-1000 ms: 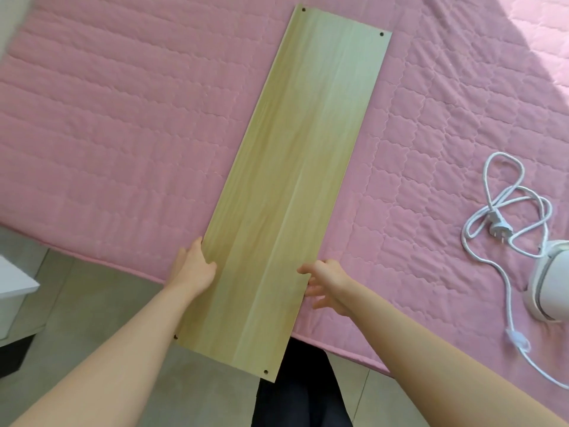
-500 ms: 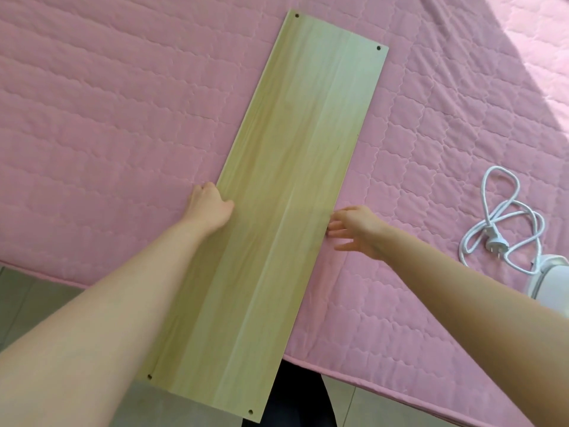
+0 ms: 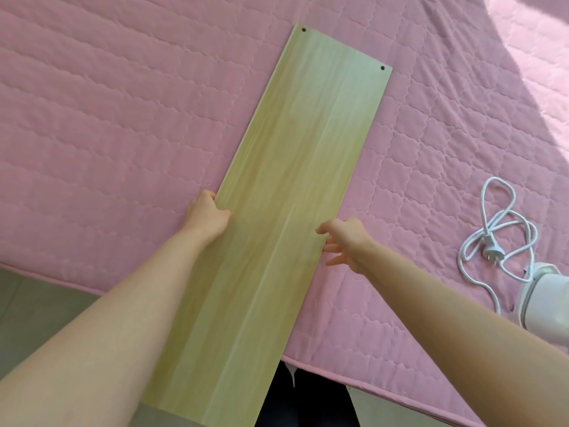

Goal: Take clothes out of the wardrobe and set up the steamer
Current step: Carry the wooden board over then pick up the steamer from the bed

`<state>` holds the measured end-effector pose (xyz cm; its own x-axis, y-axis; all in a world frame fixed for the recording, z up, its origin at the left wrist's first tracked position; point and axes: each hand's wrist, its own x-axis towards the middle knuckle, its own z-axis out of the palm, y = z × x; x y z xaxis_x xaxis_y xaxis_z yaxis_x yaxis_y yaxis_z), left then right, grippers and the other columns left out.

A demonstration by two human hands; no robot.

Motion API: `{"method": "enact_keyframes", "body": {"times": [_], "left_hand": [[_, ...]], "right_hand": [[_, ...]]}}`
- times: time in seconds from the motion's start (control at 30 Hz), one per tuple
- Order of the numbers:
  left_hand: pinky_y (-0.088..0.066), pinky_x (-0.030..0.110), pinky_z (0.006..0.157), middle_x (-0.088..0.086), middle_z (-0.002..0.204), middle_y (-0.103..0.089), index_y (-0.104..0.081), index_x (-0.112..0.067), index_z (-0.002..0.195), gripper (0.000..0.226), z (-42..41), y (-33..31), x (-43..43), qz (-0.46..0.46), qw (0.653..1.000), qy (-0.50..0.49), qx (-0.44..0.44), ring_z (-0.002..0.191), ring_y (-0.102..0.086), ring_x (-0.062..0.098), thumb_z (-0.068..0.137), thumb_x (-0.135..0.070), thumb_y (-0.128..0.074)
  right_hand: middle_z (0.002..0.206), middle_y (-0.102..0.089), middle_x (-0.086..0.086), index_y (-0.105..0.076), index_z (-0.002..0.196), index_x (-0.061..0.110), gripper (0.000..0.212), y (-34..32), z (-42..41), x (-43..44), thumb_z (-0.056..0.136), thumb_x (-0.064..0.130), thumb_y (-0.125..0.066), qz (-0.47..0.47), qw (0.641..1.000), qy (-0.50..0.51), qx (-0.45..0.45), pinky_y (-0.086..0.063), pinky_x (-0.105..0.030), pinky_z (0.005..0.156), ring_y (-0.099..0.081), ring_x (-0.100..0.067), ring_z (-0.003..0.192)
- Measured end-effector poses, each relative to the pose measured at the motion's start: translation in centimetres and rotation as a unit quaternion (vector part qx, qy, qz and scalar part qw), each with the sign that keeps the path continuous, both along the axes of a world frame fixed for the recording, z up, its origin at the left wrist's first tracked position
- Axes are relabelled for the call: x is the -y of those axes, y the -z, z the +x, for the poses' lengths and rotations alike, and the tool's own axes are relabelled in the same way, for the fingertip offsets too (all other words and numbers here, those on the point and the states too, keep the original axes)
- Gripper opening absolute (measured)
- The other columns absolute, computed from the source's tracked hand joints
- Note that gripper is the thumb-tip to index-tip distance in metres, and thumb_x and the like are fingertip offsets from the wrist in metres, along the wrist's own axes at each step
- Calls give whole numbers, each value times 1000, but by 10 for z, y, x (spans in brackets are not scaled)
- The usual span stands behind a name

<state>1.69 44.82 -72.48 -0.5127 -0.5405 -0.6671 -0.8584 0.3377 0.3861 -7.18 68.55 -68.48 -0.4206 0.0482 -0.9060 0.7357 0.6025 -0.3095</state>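
A long pale wooden board lies lengthwise on the pink quilted bed, its near end overhanging the bed's edge. My left hand grips the board's left edge about midway, thumb on top. My right hand is at the right edge with the thumb resting on the board and the fingers loosely spread beside it. The white steamer sits on the bed at the right, partly hidden by my right arm. Its white cord lies looped beside it with the plug loose. No clothes are in view.
The bed's near edge runs across the bottom, with grey floor below it. My dark trousers show under the board's near end. Sunlight falls on the bed's far right corner.
The board has slid farther onto the bed. Both hands have moved forward along its edges, and my right thumb now rests on the board.
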Motion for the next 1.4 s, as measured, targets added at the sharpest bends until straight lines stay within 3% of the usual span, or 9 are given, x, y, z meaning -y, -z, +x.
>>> {"method": "enact_keyframes", "body": {"times": [0.3,0.43,0.57,0.7,0.8,0.9,1.03,1.23,1.4], "left_hand": [[-46,41,94,14,116,-63,-57,-6,120,36,58,-9,21,29,996,-79,7,104,-60,30,87,-18,-64],[-48,38,91,12,111,-67,-64,-8,116,30,72,-16,21,22,995,-96,-8,98,-63,28,87,-17,-65],[-41,29,85,7,106,-63,-62,-6,118,31,73,-32,12,-6,991,-128,-39,101,-59,26,88,-14,-65],[-39,27,79,8,102,-63,-63,-7,114,28,76,-55,-4,-39,986,-141,-74,91,-55,23,87,-12,-65],[-37,26,76,4,96,-61,-65,-9,111,25,78,-72,-20,-68,983,-150,-87,89,-54,21,86,-12,-66],[-41,31,84,9,102,-62,-66,-12,108,24,81,-94,-44,-103,977,-158,-101,98,-57,27,85,-13,-68],[-42,37,91,5,101,-57,-63,-14,105,19,88,-123,-87,-136,965,-168,-149,102,-50,26,87,-12,-64],[-43,35,86,4,95,-55,-66,-15,107,22,92,-153,-155,-210,946,-180,-169,100,-47,25,86,-9,-63],[-49,36,73,3,90,-53,-67,-13,109,34,98,-164,-195,-253,934,-157,-196,88,-49,25,80,4,-64]], "right_hand": [[90,-58,-13,-55,99,0,28,5,68,11,76,13,-63,3,998,-39,57,-55,-38,71,-64,-28,87],[60,-34,-1,-37,71,15,23,0,80,18,71,8,-59,-28,994,-73,77,-33,-31,52,-33,-19,54],[82,-49,-8,-49,89,15,22,-3,75,16,69,16,-57,-10,985,-159,70,-47,-35,78,-46,-21,75],[128,-53,-12,-38,137,9,52,-28,57,18,87,13,-50,-8,941,-339,6,-48,-29,82,-48,-18,87],[143,-44,-10,-32,144,10,56,-54,45,24,91,11,-46,-43,878,-465,-102,-42,-24,77,-52,-19,100],[144,-42,-9,-30,145,10,54,-80,36,28,93,9,-43,-82,791,-569,-209,-41,-29,93,-42,-23,127],[143,-42,-10,-35,142,6,52,-107,32,34,92,5,-49,-136,628,-655,-397,-39,-41,106,-31,-28,137],[131,-56,-16,-52,131,4,54,-122,25,31,79,-1,-64,-143,406,-730,-531,-39,-51,106,-42,-40,131],[114,-63,-8,-58,122,11,50,-118,12,9,74,0,-68,-131,292,-779,-540,-38,-57,104,-54,-34,119]]}}
